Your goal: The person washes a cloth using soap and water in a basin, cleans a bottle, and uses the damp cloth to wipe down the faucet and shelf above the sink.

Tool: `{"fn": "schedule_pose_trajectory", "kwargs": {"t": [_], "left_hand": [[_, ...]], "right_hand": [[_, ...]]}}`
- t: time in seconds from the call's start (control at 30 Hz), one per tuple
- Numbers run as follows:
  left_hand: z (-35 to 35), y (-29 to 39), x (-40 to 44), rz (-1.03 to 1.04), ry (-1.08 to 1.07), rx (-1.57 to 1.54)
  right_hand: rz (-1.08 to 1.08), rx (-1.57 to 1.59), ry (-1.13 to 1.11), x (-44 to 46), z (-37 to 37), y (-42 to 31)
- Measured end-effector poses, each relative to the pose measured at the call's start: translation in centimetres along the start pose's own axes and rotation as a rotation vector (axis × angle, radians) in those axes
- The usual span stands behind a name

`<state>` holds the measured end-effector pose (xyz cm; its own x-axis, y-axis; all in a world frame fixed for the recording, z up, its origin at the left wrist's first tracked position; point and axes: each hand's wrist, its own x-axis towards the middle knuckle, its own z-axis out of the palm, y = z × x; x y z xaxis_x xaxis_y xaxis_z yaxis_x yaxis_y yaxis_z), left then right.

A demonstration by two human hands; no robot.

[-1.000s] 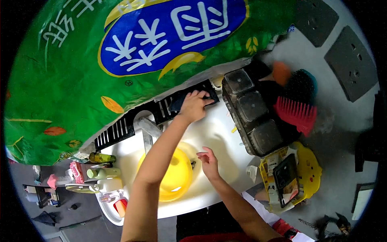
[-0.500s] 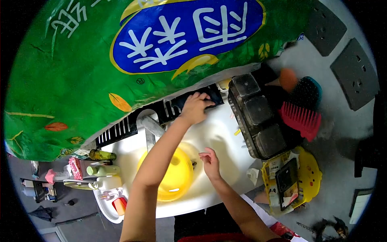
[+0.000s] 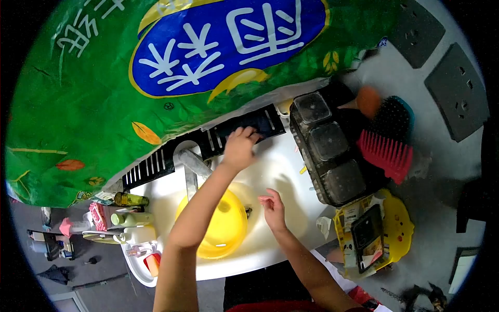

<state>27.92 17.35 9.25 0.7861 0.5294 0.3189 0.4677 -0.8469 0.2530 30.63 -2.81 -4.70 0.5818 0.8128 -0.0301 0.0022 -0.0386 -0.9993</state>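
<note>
My left hand point(image 3: 240, 149) reaches across the sink to the black slatted rack point(image 3: 150, 169) behind the faucet. Its fingers are bent and press on a dark patch that looks like a cloth point(image 3: 228, 126), partly hidden under them. Over the white sink basin point(image 3: 293, 192), my right hand point(image 3: 274, 209) hovers with loosely bent fingers and holds nothing. Below my left forearm, a yellow basin point(image 3: 223, 229) sits in the sink under the grey faucet point(image 3: 193, 164).
A large green printed package point(image 3: 104, 119) overhangs the rack. To the right stand a black organizer with clear lids point(image 3: 330, 143), a pink comb point(image 3: 384, 153) and a yellow basket point(image 3: 403, 229) holding a dark phone-like object point(image 3: 367, 229). Bottles point(image 3: 132, 219) line the left edge.
My left hand has slid left along the rack, and the dark patch under it has shifted left too. My right hand has stayed nearly in place.
</note>
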Motion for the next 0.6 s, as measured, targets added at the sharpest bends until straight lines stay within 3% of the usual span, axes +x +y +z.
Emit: {"fn": "schedule_pose_trajectory", "kwargs": {"t": [0.17,0.4,0.47,0.6], "left_hand": [[-2.3,-3.9,-5.0,-0.241,0.061,0.113],[2.8,2.5,-1.3,-0.169,0.225,0.027],[2.4,4.0,0.5,-0.153,0.164,-0.097],[-0.9,0.5,-2.5,-0.217,0.033,-0.002]], "right_hand": [[0.014,0.121,-0.008,-0.5,-0.6,-0.4],[0.045,0.162,-0.038,-0.9,0.3,-0.7],[0.075,0.15,-0.065,-0.9,1.1,-1.3],[0.137,0.132,-0.141,-1.5,3.6,-1.4]]}}
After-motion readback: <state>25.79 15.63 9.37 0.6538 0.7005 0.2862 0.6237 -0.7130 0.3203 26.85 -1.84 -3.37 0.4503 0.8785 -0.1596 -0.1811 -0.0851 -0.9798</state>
